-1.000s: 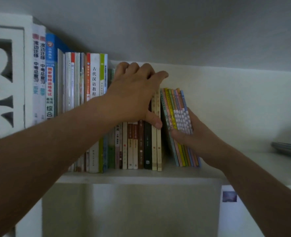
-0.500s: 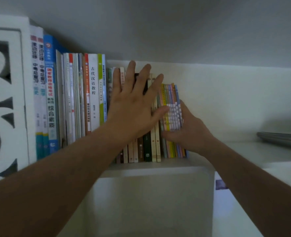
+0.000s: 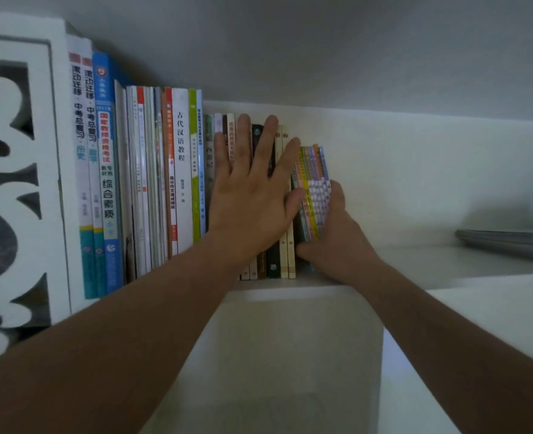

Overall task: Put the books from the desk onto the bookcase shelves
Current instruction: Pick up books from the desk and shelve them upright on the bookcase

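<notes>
- Up close, we see our left hand [image 3: 249,195] laid flat against the spines of the short books [image 3: 282,261] in the middle of the shelf, fingers straight and spread wide, thumb angled out to the right.
- Our thumb tip touches the left edge of the thin colourful books [image 3: 313,183], which stand at the right end of the row, tilted slightly with their tops leaning left.
- Our right hand [image 3: 337,239] holds that thin bundle from its right side and low down; the thumb curls around the bottom of the spines, and we cannot tell how the remaining fingers lie, since they are hidden behind the books.
- Both bundles rest on the white shelf [image 3: 290,285] of the bookcase, with the bundle's foot just beside the short books.
- Left of our left hand stand taller books [image 3: 180,170], upright and packed together, among them a white spine with black characters.
- Farther left are blue and white study guides [image 3: 102,170], touching the carved white side panel [image 3: 18,183] at the left edge.
- On the far right, well apart from our hands, a flat grey stack [image 3: 506,242] lies on the shelf surface; it is blurred.
</notes>
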